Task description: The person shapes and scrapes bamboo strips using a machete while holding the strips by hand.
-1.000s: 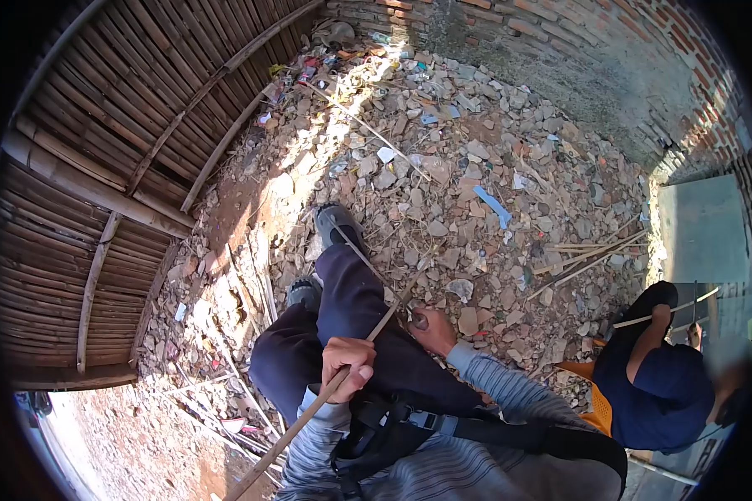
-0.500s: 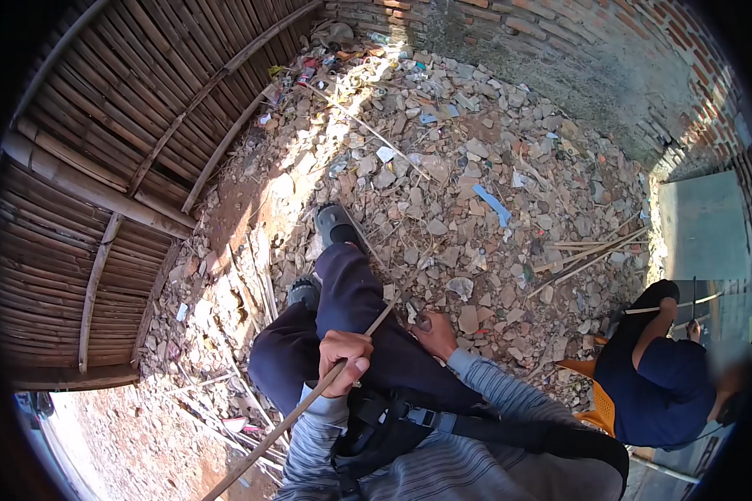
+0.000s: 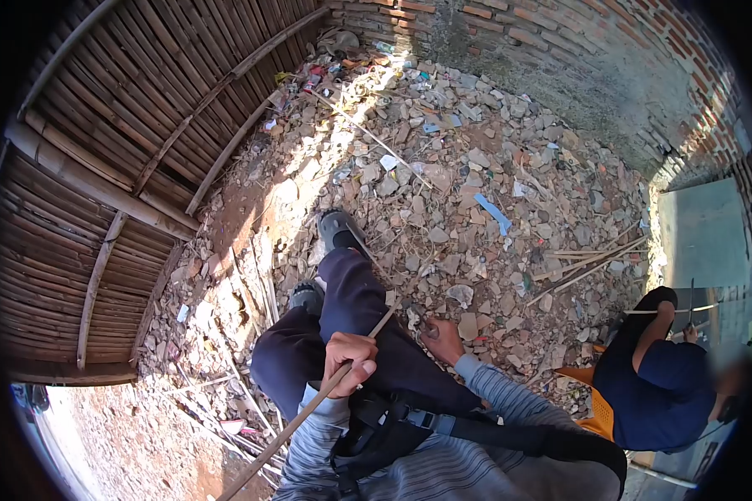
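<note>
We see the left hand (image 3: 348, 366) closed firmly in a fist around a thin wooden stick (image 3: 274, 444), thumb lying along the near side. The stick slants from the bottom edge of the view, through that fist, up to an end above the dark trousers (image 3: 349, 288), just short of the right hand (image 3: 445, 340). We find the right hand's fingers curled about a small dark object (image 3: 430, 331); it is mostly covered, so we cannot tell what it is.

Around the hands we see striped sleeves, a black strap (image 3: 518, 430) with a buckle across the lap, and two dark boots (image 3: 339, 230) on the ground. Stony rubble (image 3: 443, 209) spreads beyond, with a blue strip (image 3: 493, 214) lying on it and several loose sticks (image 3: 591, 269) to the right. More thin sticks (image 3: 217, 422) lie at lower left.

Farther right, we see another person (image 3: 660, 388) in dark clothes on an orange chair (image 3: 597, 409), a stick and an upright blade before them. A slatted bamboo wall (image 3: 67, 259) closes the left side; a brick wall (image 3: 551, 67) runs across the far side.
</note>
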A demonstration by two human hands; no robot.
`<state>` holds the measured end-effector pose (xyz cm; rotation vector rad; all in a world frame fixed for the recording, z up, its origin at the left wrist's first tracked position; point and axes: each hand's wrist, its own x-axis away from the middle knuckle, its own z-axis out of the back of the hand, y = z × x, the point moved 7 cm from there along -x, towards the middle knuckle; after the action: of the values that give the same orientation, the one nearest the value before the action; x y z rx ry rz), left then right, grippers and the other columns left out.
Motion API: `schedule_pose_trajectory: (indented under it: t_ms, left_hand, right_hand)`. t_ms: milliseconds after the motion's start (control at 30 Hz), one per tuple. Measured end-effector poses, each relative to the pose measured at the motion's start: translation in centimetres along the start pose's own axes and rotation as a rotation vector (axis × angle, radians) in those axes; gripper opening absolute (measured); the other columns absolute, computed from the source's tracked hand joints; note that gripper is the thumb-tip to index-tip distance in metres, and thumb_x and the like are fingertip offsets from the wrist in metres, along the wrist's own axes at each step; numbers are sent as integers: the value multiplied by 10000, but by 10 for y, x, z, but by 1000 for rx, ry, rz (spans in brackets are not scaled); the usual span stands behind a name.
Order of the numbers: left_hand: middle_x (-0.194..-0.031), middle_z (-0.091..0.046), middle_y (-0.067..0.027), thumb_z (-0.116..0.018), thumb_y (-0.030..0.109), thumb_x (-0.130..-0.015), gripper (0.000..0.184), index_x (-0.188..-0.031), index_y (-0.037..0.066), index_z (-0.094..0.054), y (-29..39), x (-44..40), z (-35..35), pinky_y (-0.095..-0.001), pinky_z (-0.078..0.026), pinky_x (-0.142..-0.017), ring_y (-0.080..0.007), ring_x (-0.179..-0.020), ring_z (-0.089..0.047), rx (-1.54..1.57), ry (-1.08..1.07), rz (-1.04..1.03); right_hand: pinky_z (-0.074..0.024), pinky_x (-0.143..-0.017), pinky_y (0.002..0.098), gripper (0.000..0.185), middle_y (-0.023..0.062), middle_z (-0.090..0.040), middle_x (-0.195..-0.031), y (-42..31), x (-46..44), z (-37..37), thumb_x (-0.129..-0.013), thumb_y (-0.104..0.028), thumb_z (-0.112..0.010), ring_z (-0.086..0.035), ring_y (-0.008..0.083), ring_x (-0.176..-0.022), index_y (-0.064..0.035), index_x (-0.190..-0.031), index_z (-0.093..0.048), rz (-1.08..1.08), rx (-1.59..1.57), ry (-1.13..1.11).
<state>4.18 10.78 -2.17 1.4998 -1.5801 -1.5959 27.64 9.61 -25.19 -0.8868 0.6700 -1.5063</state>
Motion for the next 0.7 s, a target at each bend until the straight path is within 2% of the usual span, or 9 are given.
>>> schedule_pose_trajectory:
  t_ms: [100, 200, 267, 300, 400, 467, 533, 667, 700]
  left_hand:
    - [-506, -319, -61, -658, 121, -817, 445, -579, 55, -288, 1, -4, -3, -385, -216, -493, -219, -450, -302, -2, -46, -11]
    - [-502, -330, -61, -660, 117, -812, 442, -576, 57, -291, 2, -3, -4, -385, -220, -492, -224, -443, -306, -2, -79, -34]
    - [-499, -338, -65, -659, 119, -809, 441, -575, 56, -290, 3, -2, -2, -383, -225, -493, -227, -439, -307, -19, -75, -19]
    - [-499, -338, -65, -659, 119, -809, 441, -575, 56, -290, 4, -2, -3, -383, -225, -493, -227, -439, -307, -19, -78, -20]
    - [-503, -347, -70, -657, 123, -808, 439, -577, 54, -290, 6, -5, -3, -383, -231, -495, -229, -445, -320, -18, -81, -3]
    - [-510, -359, -71, -653, 123, -809, 433, -579, 53, -293, 6, -6, -4, -385, -234, -497, -228, -454, -325, -42, -65, -5]
    - [-515, -365, -73, -651, 126, -811, 432, -581, 54, -292, 2, -5, -1, -387, -236, -496, -233, -459, -331, -25, -63, 1]
    - [-515, -339, -69, -681, 103, -787, 454, -583, 69, -276, 1, -5, -2, -382, -235, -504, -242, -452, -333, -1, -115, 15]
    - [-515, -329, -66, -694, 93, -777, 466, -584, 74, -270, 1, -6, -3, -380, -237, -510, -244, -449, -335, 20, -133, 27]
  right_hand:
    - [-503, -639, 486, 220, 243, -665, -734, -18, -3, 0, -836, -200, -753, -665, 424, -678, 2, -916, -724, 153, 26, 2]
    - [-568, -758, 445, 382, 239, -724, -817, 21, -19, -28, -828, -231, -762, -727, 397, -764, 64, -1069, -735, -50, 21, -182]
    - [-529, -684, 487, 305, 226, -701, -757, 63, -37, -24, -821, -278, -767, -681, 406, -695, 11, -903, -720, 37, 80, 217]
    - [-542, -745, 506, 351, 241, -714, -795, 88, -50, -31, -811, -312, -760, -701, 420, -765, 27, -889, -711, -259, -75, 27]
    - [-545, -780, 514, 362, 251, -716, -820, 82, -64, -14, -812, -315, -754, -706, 432, -804, 31, -915, -713, -246, 154, -64]
    - [-535, -707, 475, 339, 253, -682, -749, 80, -61, -11, -815, -265, -767, -692, 393, -717, 59, -878, -689, -152, 142, -1]
    - [-540, -761, 503, 376, 256, -705, -851, 55, -50, -8, -812, -330, -780, -703, 434, -828, 24, -923, -716, -37, 160, -54]
    - [-538, -763, 502, 343, 258, -703, -867, 11, -30, -14, -818, -276, -771, -698, 435, -839, 38, -945, -717, 28, 0, -128]
    - [-502, -698, 474, 289, 226, -664, -784, 11, -30, -17, -823, -239, -767, -654, 385, -737, 28, -894, -679, 118, -26, -85]
